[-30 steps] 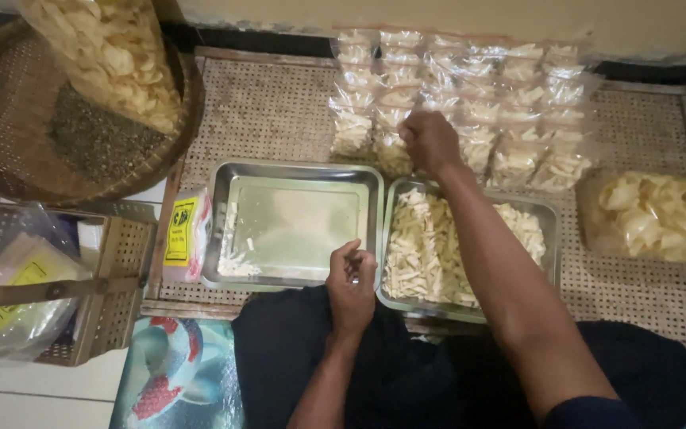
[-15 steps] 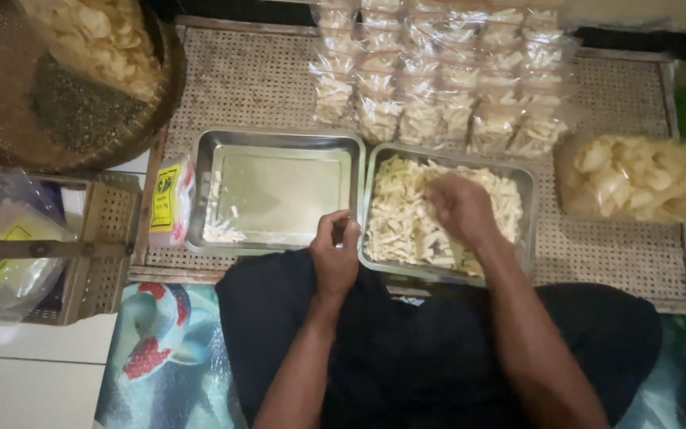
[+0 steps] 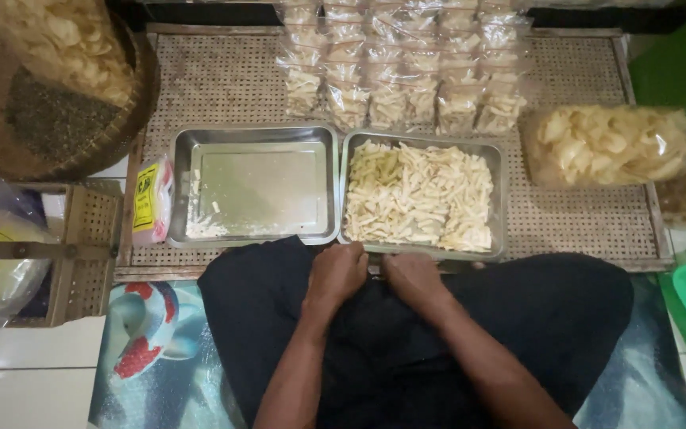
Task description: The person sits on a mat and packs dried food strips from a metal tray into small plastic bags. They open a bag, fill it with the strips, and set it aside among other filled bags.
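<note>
1. Hands first: the left hand and the right hand sit side by side over the person's dark lap, knuckles up and fingers curled under; whether anything is pinched between them I cannot tell.
2. At twelve o'clock from the hands, just past the fingertips, lies the metal tray of pale chip strips, heaped nearly full, its near rim almost touching both hands.
3. At eleven o'clock, touching that tray's left wall, is a second metal tray, bare except for crumbs along its near-left edge.
4. Farther off at twelve o'clock, rows of small sealed bags of chips lie packed together on the woven mat.
5. At two o'clock a large clear bag of crackers rests on the mat's right edge.
6. At ten o'clock a round woven basket holds another big bag of crackers.
7. At nine o'clock, beside the empty tray, stands a small yellow-labelled packet.
</note>
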